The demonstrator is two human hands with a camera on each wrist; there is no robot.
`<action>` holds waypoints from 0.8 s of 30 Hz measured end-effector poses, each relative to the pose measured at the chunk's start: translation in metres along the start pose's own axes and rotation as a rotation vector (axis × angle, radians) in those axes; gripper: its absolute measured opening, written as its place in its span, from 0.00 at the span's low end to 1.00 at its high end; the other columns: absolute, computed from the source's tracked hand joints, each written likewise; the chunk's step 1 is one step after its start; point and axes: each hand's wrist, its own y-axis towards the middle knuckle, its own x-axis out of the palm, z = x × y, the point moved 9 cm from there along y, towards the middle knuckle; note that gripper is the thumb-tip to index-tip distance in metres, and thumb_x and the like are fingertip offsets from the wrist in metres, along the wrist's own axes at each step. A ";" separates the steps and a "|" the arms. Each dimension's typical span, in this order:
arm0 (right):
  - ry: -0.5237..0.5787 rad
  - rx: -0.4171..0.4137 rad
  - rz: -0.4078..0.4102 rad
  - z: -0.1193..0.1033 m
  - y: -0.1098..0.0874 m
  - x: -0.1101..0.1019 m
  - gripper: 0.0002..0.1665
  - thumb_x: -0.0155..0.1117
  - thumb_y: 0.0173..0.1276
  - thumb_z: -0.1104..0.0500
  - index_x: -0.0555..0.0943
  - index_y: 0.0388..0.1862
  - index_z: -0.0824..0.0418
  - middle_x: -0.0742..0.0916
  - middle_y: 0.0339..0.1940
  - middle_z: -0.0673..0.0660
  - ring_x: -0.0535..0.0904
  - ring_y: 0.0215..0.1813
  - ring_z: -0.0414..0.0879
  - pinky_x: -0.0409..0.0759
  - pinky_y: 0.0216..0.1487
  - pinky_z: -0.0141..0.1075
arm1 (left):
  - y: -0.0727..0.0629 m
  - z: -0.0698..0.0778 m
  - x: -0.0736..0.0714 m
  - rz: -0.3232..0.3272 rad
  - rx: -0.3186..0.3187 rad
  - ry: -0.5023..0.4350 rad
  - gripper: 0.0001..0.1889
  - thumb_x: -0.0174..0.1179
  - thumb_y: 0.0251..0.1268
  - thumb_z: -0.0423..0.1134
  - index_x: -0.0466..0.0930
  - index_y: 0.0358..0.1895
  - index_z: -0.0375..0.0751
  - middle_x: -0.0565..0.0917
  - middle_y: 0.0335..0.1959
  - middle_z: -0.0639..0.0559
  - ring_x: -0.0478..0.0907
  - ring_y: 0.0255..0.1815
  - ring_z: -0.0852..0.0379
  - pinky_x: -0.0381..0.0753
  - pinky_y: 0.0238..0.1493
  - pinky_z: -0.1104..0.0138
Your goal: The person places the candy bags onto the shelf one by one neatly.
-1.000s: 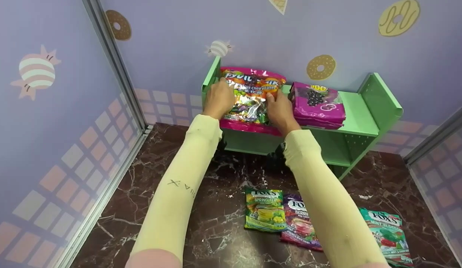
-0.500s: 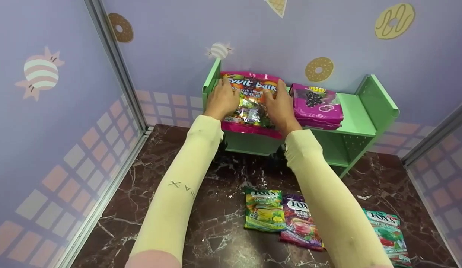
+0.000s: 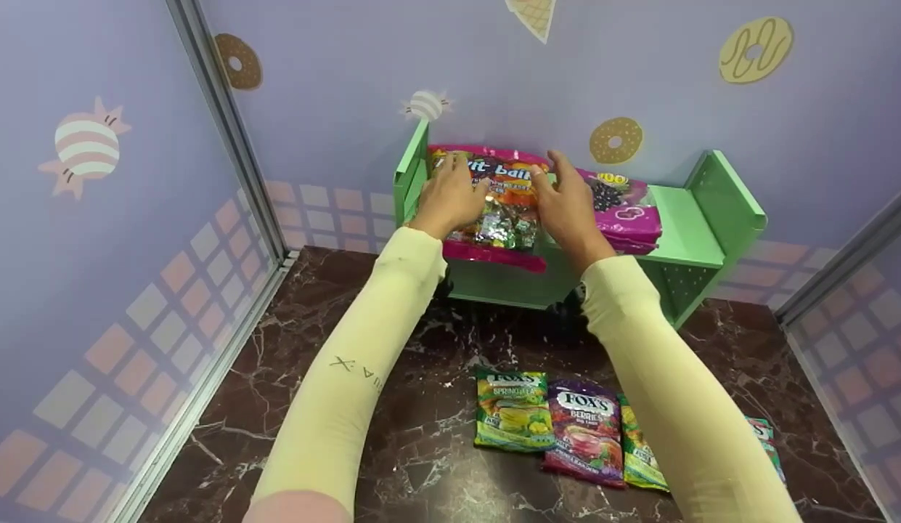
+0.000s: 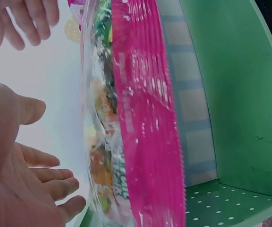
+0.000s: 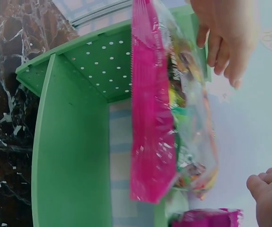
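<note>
- Pale-purple wall [image 3: 334,109] behind a green two-tier shelf [image 3: 686,229], upper centre.
- Left hand [image 3: 452,196], right hand [image 3: 568,209]: fingers released.
- Best settle the shiny pink-edged plastic bag [image 3: 504,225] gently.

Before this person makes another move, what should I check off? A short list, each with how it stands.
1. Both hands off the fruit candy bag: ok; left hand and right hand look apart from it.
2. Bag on the top shelf: ok.
3. Bag wholly within the shelf's front edge: not ok; its pink end overhangs.
4. Leftmost Fox's bag in plain view on the floor: ok.
5. Teal bag lying flat: cannot tell; the right sleeve hides most.
</note>
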 end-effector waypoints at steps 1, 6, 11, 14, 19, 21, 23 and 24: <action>0.002 -0.010 0.005 -0.001 -0.001 -0.003 0.35 0.46 0.77 0.44 0.56 0.78 0.53 0.67 0.76 0.58 0.71 0.70 0.52 0.72 0.68 0.44 | 0.000 0.002 0.001 -0.002 0.007 0.000 0.36 0.40 0.77 0.55 0.42 0.78 0.38 0.45 0.80 0.43 0.47 0.80 0.47 0.51 0.77 0.51; -0.040 -0.043 0.056 -0.001 -0.002 -0.024 0.33 0.47 0.77 0.45 0.60 0.76 0.54 0.66 0.76 0.58 0.61 0.77 0.50 0.58 0.77 0.43 | 0.001 0.009 0.004 -0.012 0.026 -0.001 0.36 0.39 0.77 0.54 0.41 0.78 0.39 0.43 0.80 0.43 0.46 0.80 0.47 0.47 0.78 0.51; -0.113 -0.040 0.109 0.008 -0.003 -0.046 0.31 0.46 0.77 0.44 0.63 0.74 0.52 0.68 0.76 0.56 0.60 0.77 0.50 0.57 0.77 0.46 | 0.001 0.018 0.007 -0.015 0.058 0.002 0.35 0.38 0.77 0.55 0.42 0.78 0.40 0.44 0.80 0.44 0.44 0.81 0.48 0.44 0.79 0.50; -0.156 -0.051 0.129 0.014 -0.003 -0.057 0.29 0.46 0.77 0.45 0.64 0.73 0.53 0.70 0.74 0.57 0.65 0.74 0.51 0.61 0.75 0.48 | 0.002 0.023 0.009 -0.021 0.075 0.002 0.34 0.37 0.78 0.54 0.43 0.78 0.41 0.46 0.80 0.45 0.45 0.80 0.48 0.45 0.79 0.51; -0.193 -0.042 0.141 0.024 -0.004 -0.072 0.29 0.45 0.78 0.46 0.64 0.73 0.53 0.77 0.65 0.63 0.74 0.59 0.53 0.67 0.68 0.49 | 0.002 0.033 0.012 -0.037 0.098 0.014 0.33 0.36 0.78 0.53 0.42 0.79 0.43 0.46 0.80 0.47 0.46 0.80 0.50 0.44 0.79 0.53; -0.206 -0.035 0.151 0.028 -0.004 -0.078 0.29 0.46 0.77 0.46 0.65 0.73 0.54 0.78 0.63 0.65 0.73 0.59 0.53 0.66 0.69 0.48 | 0.002 0.037 0.014 -0.040 0.112 0.025 0.33 0.37 0.78 0.53 0.43 0.79 0.44 0.47 0.80 0.47 0.46 0.80 0.51 0.44 0.79 0.52; -0.218 -0.036 0.163 0.031 -0.005 -0.084 0.30 0.47 0.77 0.47 0.65 0.73 0.56 0.77 0.65 0.66 0.72 0.63 0.55 0.64 0.71 0.49 | 0.002 0.042 0.015 -0.037 0.129 0.025 0.33 0.37 0.78 0.54 0.44 0.78 0.44 0.48 0.80 0.47 0.46 0.80 0.51 0.45 0.79 0.51; -0.222 -0.035 0.167 0.033 -0.005 -0.087 0.30 0.48 0.77 0.47 0.66 0.72 0.57 0.77 0.65 0.66 0.72 0.64 0.56 0.64 0.72 0.49 | 0.002 0.044 0.015 -0.036 0.134 0.027 0.33 0.37 0.78 0.54 0.44 0.78 0.44 0.48 0.80 0.47 0.46 0.80 0.51 0.46 0.79 0.51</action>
